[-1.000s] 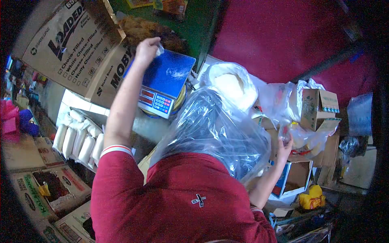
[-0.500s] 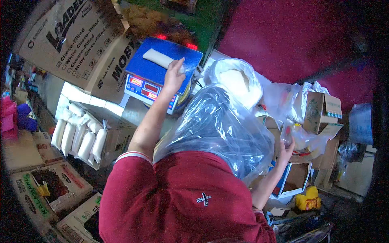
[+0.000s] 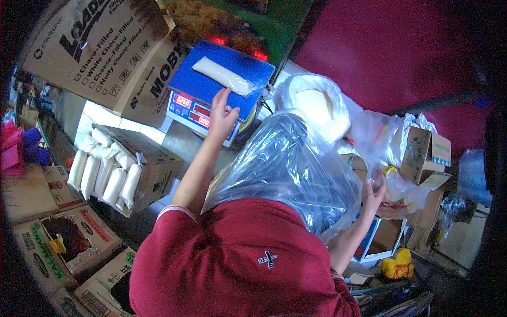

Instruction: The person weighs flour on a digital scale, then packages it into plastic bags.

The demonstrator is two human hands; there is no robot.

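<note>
A long plastic packet of white contents (image 3: 223, 76) lies on the blue platform of a weighing scale (image 3: 193, 79) with red digits. Just below the packet, at the platform's front edge, my left hand (image 3: 224, 113) is open with its fingers apart, holding nothing. My right hand (image 3: 374, 191) is closed round a small clear container (image 3: 375, 178), partly hidden by the fingers. Between my arms a large clear plastic sheet or bag (image 3: 285, 164) covers my lap. Beyond it stands an open bag of white material (image 3: 316, 105).
Filled white packets (image 3: 105, 171) hang over a carton (image 3: 153, 153) at the left. A large printed box (image 3: 105, 58) stands behind. Open cartons (image 3: 422, 153) and a small blue-and-white box (image 3: 384, 235) are at the right, near a yellow bag (image 3: 397, 264).
My left hand has let go of the packet and drawn back toward me, off its end. The scale's front digits have changed. My right hand stays nearly in place with the container.
</note>
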